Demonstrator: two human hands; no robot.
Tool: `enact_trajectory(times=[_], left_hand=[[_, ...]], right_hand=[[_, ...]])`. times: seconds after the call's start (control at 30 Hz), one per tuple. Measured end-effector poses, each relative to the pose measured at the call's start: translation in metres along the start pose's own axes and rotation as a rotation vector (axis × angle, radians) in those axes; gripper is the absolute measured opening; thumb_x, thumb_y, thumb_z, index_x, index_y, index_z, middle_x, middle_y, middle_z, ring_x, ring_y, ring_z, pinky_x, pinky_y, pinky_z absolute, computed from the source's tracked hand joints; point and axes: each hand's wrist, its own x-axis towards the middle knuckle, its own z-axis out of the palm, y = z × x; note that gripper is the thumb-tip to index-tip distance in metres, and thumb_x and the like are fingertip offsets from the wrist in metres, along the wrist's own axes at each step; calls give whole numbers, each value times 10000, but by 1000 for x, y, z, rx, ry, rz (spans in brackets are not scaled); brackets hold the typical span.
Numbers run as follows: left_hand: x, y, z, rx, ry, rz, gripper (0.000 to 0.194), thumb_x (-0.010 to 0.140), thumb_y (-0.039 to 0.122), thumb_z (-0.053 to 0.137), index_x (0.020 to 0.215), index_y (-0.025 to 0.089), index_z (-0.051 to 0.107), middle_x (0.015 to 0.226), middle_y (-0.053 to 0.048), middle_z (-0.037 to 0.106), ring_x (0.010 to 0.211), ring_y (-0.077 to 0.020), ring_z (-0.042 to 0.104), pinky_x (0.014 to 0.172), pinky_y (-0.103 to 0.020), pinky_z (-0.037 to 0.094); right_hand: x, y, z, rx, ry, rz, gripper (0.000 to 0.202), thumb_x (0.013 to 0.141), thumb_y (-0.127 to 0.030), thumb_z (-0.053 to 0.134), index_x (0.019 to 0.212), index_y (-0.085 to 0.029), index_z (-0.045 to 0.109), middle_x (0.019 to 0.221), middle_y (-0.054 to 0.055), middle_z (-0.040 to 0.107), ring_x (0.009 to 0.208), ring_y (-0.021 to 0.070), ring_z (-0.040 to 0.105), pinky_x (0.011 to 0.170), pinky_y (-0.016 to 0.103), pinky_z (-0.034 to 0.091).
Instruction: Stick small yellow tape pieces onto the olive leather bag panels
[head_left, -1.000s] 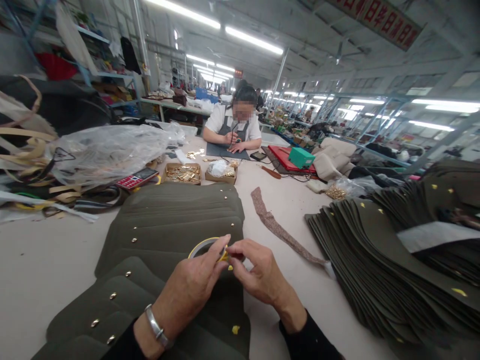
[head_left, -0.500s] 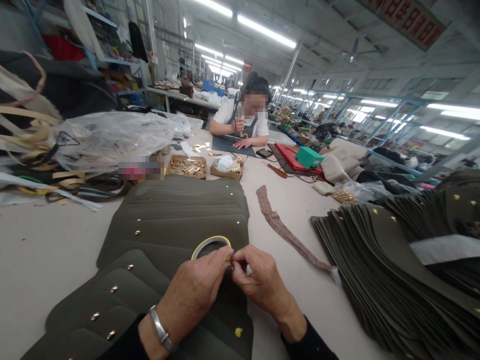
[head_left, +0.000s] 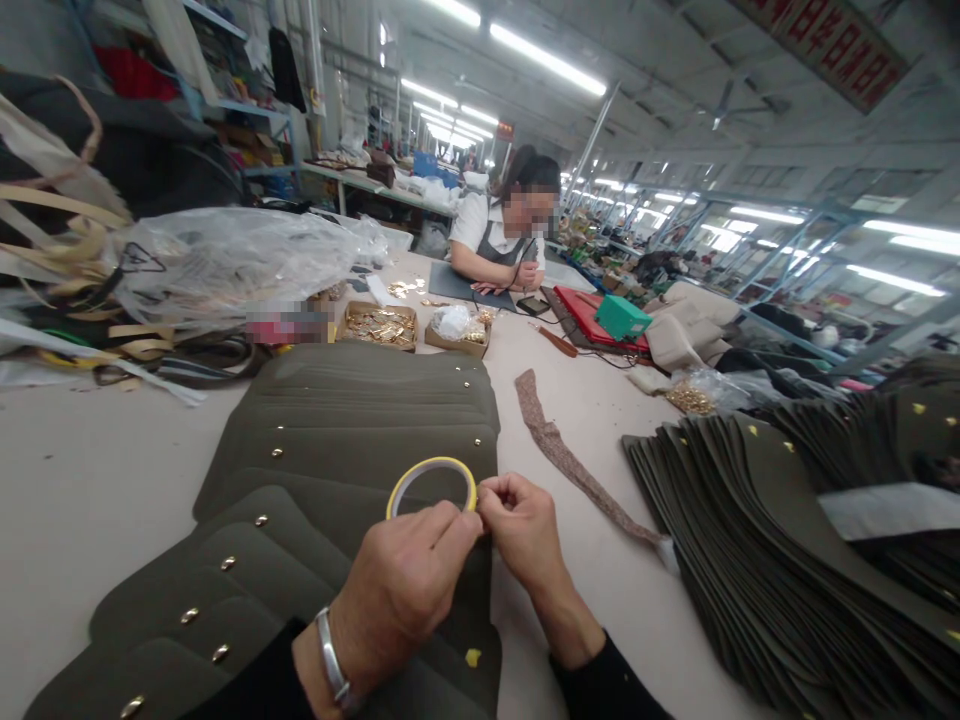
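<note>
A thin roll of yellow tape (head_left: 470, 478) with a pale inner ring is gripped low on its rim by my left hand (head_left: 405, 565), whose fingers are closed. At the roll's right edge, my right hand (head_left: 521, 520) pinches the tape; the bit between those fingertips is mostly hidden. Both hands are above overlapping dark olive panels (head_left: 300, 510) fitted with shiny gold studs (head_left: 228, 564). A small yellow scrap of tape (head_left: 473, 658) lies on the panel below my hands.
Many more olive panels (head_left: 720, 520) are stacked on the right. A brown fabric strip (head_left: 566, 460) lies between the piles. Boxes of gold hardware (head_left: 380, 327) stand at the back, with plastic bags (head_left: 240, 260) to the left. Across the table a person (head_left: 499, 235) leans over a dark mat.
The tape roll has tipped more upright, its ring showing more fully. My right hand has shifted slightly up and right. The person opposite has moved the hand holding a tool to the right.
</note>
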Motion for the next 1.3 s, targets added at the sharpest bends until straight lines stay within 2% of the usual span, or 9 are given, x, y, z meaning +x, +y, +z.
enact_trajectory(times=[0.13, 0.27, 0.4, 0.6, 0.83, 1.0, 1.1, 1.2, 1.3], left_hand=[[-1, -3, 5, 71, -147, -84, 127, 932, 136, 444, 882, 191, 547, 761, -8, 594, 666, -147, 551, 610, -266, 412], [0, -16, 8, 203, -411, -235, 134, 900, 101, 472, 904, 191, 571, 876, -42, 619, 831, -218, 564, 727, -353, 455], [2, -16, 8, 204, -513, -269, 192, 910, 88, 421, 918, 188, 585, 897, -50, 613, 857, -229, 546, 764, -384, 456], [2, -12, 8, 165, -553, -281, 207, 905, 83, 407, 942, 186, 582, 911, -50, 605, 858, -219, 534, 778, -375, 442], [2, -14, 12, 164, -555, -298, 216, 899, 82, 394, 943, 194, 573, 915, -53, 598, 875, -239, 529, 785, -400, 429], [3, -16, 10, 170, -553, -292, 206, 909, 93, 391, 931, 193, 569, 890, -48, 593, 847, -229, 519, 758, -381, 412], [3, -17, 9, 176, -546, -282, 205, 911, 93, 389, 925, 190, 570, 874, -49, 589, 832, -220, 514, 741, -365, 399], [3, -18, 10, 175, -509, -263, 208, 907, 89, 390, 916, 194, 569, 857, -48, 584, 816, -224, 512, 735, -370, 397], [1, -19, 11, 166, -471, -251, 194, 910, 101, 397, 903, 197, 565, 836, -44, 580, 802, -226, 509, 736, -374, 402]], right_hand=[[18, 14, -20, 111, -169, 182, 261, 698, -381, 676, 737, -126, 636, 533, -12, 600, 447, 108, 558, 480, 227, 472], [22, 24, -27, -10, -266, 156, 253, 753, -390, 637, 765, -138, 622, 558, -32, 574, 430, 70, 487, 437, 183, 393], [19, 25, -25, -216, -276, 64, 186, 820, -317, 561, 741, -156, 609, 559, -39, 550, 460, 80, 463, 453, 190, 366], [16, 20, -19, -485, -222, -152, 159, 828, -209, 531, 713, -171, 634, 667, -7, 641, 614, 125, 558, 583, 222, 392], [17, 26, -7, -652, -155, -258, 153, 821, -153, 499, 733, -182, 621, 697, 20, 653, 659, 161, 597, 637, 259, 413], [18, 28, -15, -458, -125, -184, 278, 837, -205, 558, 1112, -166, 553, 604, -46, 602, 537, 143, 586, 572, 244, 449], [15, 25, -26, -444, -105, -340, 117, 878, -217, 530, 949, -186, 618, 720, 3, 649, 604, 140, 607, 602, 244, 468], [11, 21, -30, -578, -194, -553, 149, 873, -143, 518, 849, -194, 656, 836, 48, 671, 770, 165, 628, 720, 261, 476], [11, 21, -24, -725, -283, -593, 187, 863, -105, 505, 868, -183, 675, 812, 64, 666, 770, 180, 626, 734, 273, 478]])
